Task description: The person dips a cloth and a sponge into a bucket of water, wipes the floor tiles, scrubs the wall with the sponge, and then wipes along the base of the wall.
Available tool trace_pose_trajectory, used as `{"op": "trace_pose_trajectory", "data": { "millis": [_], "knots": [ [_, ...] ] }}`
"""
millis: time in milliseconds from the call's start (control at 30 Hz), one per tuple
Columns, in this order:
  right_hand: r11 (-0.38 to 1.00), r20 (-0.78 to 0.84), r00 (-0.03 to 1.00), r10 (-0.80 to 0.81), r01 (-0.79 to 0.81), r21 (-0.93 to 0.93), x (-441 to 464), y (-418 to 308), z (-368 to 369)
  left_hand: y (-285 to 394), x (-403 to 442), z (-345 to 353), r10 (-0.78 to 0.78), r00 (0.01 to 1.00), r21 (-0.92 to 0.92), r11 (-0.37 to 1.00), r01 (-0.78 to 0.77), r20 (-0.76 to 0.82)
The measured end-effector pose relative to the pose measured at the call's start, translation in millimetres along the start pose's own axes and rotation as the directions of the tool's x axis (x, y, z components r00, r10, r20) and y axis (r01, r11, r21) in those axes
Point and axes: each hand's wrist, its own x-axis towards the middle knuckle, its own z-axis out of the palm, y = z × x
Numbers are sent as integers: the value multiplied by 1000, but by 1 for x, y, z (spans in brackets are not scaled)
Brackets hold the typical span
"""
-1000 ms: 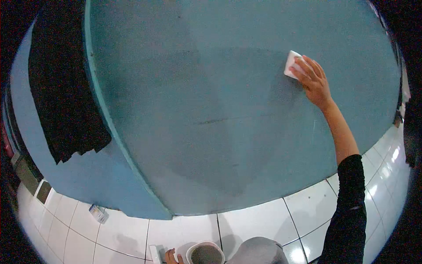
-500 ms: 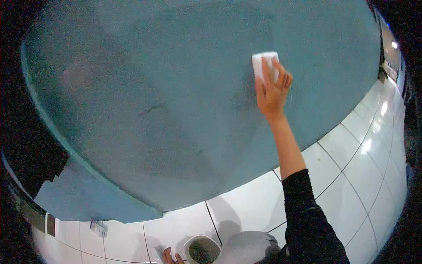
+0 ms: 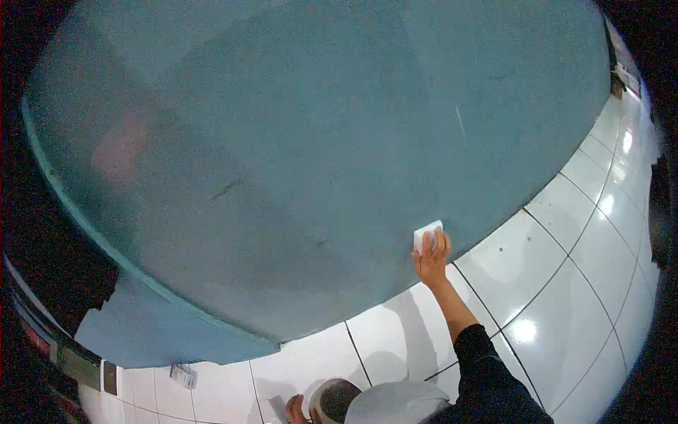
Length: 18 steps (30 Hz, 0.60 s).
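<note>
My right hand (image 3: 431, 263) is closed around a white sponge-like block (image 3: 426, 236), fingers laid over its face. It presses the block against the low part of a blue-green wall (image 3: 296, 162), just above the floor edge. At the bottom, my left hand (image 3: 298, 410) shows only in part, its fingers apart, beside the left side of a pale tub (image 3: 319, 393). Whether it touches the tub is unclear. The tub's contents look dark, and I cannot tell what they are. A dark scuff (image 3: 227, 189) and a thin light streak (image 3: 461, 126) mark the wall.
White glossy tiles (image 3: 558, 304) cover the floor along the wall. A small printed packet (image 3: 183, 376) lies by the wall's corner at lower left. A grey rounded shape (image 3: 395, 404), perhaps my clothed knee, is right of the tub.
My right hand has moved down the wall with the white block, from well up to near the floor. The light streak has come into view. My view has shifted slightly.
</note>
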Motion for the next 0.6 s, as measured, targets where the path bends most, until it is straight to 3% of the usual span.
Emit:
{"op": "trace_pose_trajectory", "data": {
  "millis": [67, 133, 167, 233, 333, 433, 500, 600],
  "knots": [
    [1000, -102, 995, 11, -14, -26, 35, -4, 0, -2, -10, 2, 12, 1000, -27, 1000, -13, -6],
    [999, -179, 983, -38, 35, -21, 108, -14, -19, 5, -17, -3, -101, 993, -125, 986, 107, 54],
    [996, -215, 974, -70, 59, -60, 148, -17, -27, 6, -17, -4, -19, 998, -194, 981, 30, 58],
    [983, -329, 928, -177, 153, -97, 236, -27, -47, 3, -21, 5, -51, 997, -159, 985, 60, 62],
    [975, -399, 895, -201, 144, -168, 344, -49, -75, -6, -23, 22, -47, 996, -160, 985, 58, 70],
    [983, -446, 877, -175, 132, -126, 358, -53, -73, -18, -14, 50, 70, 996, -290, 956, -52, 52],
    [987, -423, 893, -155, 118, -113, 317, -41, -57, -22, -4, 67, 149, 989, -373, 918, -138, 0],
    [993, -264, 960, -91, 69, -93, 234, -37, -47, 26, 21, 48, 94, 994, -314, 947, -70, 62]
  ]
}}
